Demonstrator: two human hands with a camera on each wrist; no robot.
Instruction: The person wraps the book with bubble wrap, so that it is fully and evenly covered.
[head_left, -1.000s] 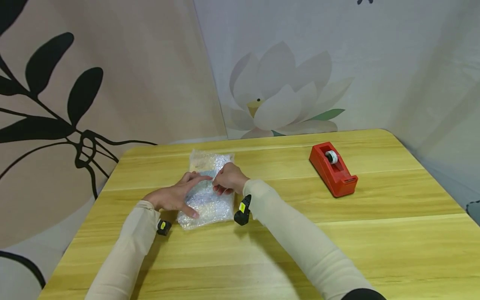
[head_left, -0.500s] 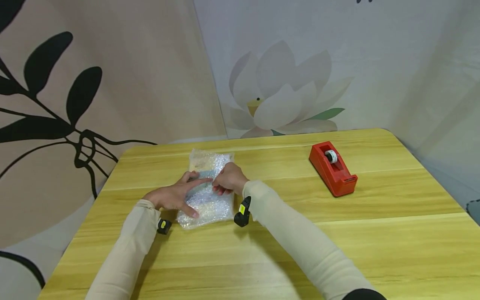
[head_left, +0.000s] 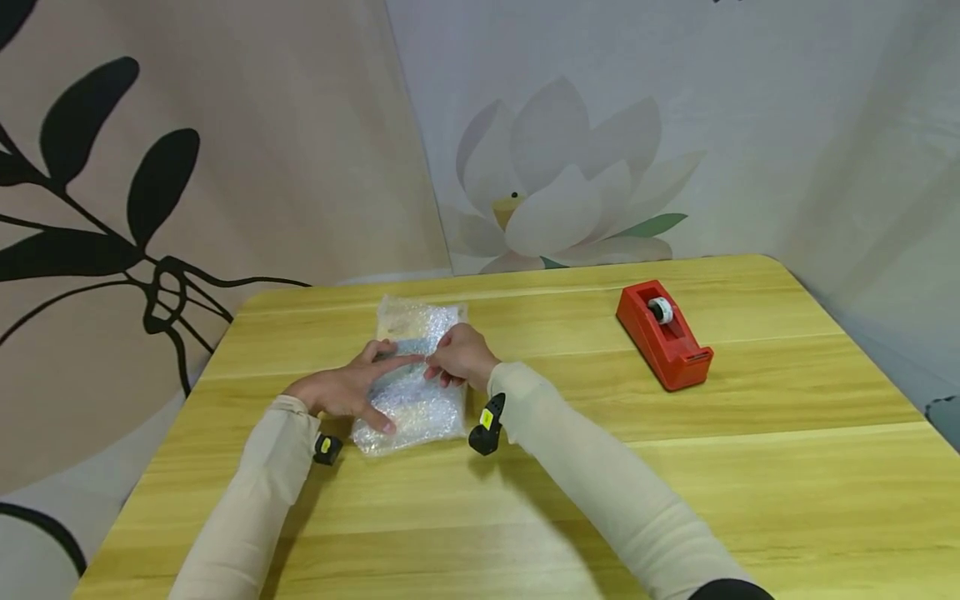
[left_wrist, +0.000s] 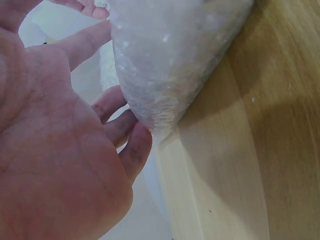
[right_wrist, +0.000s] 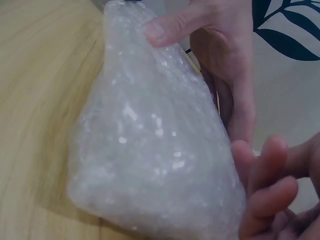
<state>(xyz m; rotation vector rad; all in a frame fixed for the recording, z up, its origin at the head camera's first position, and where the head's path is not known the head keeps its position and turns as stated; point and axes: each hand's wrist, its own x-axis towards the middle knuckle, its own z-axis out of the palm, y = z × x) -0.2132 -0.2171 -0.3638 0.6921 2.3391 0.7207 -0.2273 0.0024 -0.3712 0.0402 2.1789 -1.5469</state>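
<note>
A flat parcel in clear bubble wrap (head_left: 431,414) lies on the wooden table, with a bluish patch showing near its middle. My left hand (head_left: 341,390) rests spread on its left side, thumb (right_wrist: 157,32) lying on the near part and index finger reaching across the top. At the tip of that finger, my right hand (head_left: 461,354) has its fingers curled in and pinches at the wrap's surface; the exact bit between the fingertips is hidden. In the left wrist view the left hand's lower fingers (left_wrist: 137,147) touch the wrap's edge.
A red tape dispenser (head_left: 663,337) with a small roll of tape (head_left: 661,311) stands at the back right of the table (head_left: 750,500). Behind the table hangs a printed backdrop (head_left: 300,167) with leaves and a large flower.
Both hands stay nearly where they were on the parcel, the right fingertips still pinching near the left index finger. The whole head view has shifted slightly.
</note>
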